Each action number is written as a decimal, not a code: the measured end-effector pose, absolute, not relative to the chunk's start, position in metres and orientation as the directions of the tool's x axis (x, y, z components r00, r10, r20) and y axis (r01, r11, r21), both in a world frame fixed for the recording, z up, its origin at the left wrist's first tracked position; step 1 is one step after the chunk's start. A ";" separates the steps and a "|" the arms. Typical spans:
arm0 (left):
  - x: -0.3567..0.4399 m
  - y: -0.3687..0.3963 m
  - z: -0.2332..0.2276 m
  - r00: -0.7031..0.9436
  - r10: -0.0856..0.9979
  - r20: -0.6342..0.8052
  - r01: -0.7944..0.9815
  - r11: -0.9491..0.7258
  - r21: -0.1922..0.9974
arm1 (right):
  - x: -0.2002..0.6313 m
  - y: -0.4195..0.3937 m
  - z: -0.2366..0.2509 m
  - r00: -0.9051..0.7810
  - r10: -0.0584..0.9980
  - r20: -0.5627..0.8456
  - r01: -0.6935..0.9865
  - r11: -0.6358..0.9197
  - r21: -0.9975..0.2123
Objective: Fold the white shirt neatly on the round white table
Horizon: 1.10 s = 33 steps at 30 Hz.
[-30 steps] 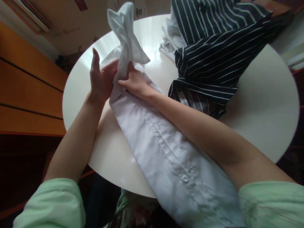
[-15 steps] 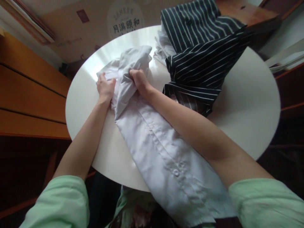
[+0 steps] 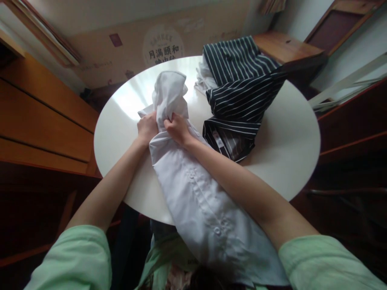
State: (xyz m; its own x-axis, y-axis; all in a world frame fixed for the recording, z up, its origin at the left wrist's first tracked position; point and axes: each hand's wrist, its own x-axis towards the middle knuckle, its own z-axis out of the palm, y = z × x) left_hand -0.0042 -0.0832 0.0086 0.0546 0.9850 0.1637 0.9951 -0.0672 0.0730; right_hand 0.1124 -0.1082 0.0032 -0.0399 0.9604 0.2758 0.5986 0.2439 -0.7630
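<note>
A white button-up shirt (image 3: 196, 201) lies lengthwise over the round white table, its lower end hanging past the near edge toward me. Its far part is bunched up between my hands. My left hand (image 3: 148, 128) is closed on the left side of the bunched cloth, its fingertips hidden behind the fabric. My right hand (image 3: 177, 129) is curled in a fist around a fold just to the right, close to the left one. A gathered piece of the shirt stands up beyond both hands. Buttons show along the front placket.
On the round table (image 3: 117, 149), a black garment with white stripes (image 3: 238, 92) lies heaped at the right, over some white cloth (image 3: 205, 76). A wooden cabinet (image 3: 45, 112) stands at the left. Behind the table are a printed wall panel (image 3: 127, 52) and a wooden surface (image 3: 287, 46).
My left hand has gone from spread fingers to a closed grip and moved nearer the right hand. The bunched cloth is gathered narrower. The camera view has shifted.
</note>
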 end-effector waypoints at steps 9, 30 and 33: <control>-0.039 -0.117 0.016 0.067 0.991 0.120 0.997 -0.071 0.030 | 0.145 -0.154 0.040 0.073 0.839 0.539 0.547 0.419 -0.725; -0.006 -0.095 0.011 0.472 0.822 0.318 0.783 -0.557 0.278 | 0.257 -0.167 0.065 0.043 0.949 0.311 0.778 0.163 -0.606; 0.005 -0.099 0.000 0.500 0.820 0.279 0.772 -0.568 0.285 | 0.235 -0.151 0.039 -0.094 0.981 0.170 0.773 0.180 -0.609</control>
State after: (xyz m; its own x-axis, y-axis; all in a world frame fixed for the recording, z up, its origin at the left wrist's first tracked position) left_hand 0.0055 -0.0991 -0.0002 0.5004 0.8198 0.2786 0.7719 -0.5681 0.2852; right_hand 0.2349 -0.1512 0.0394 -0.0944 0.9809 0.1700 0.7726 0.1799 -0.6089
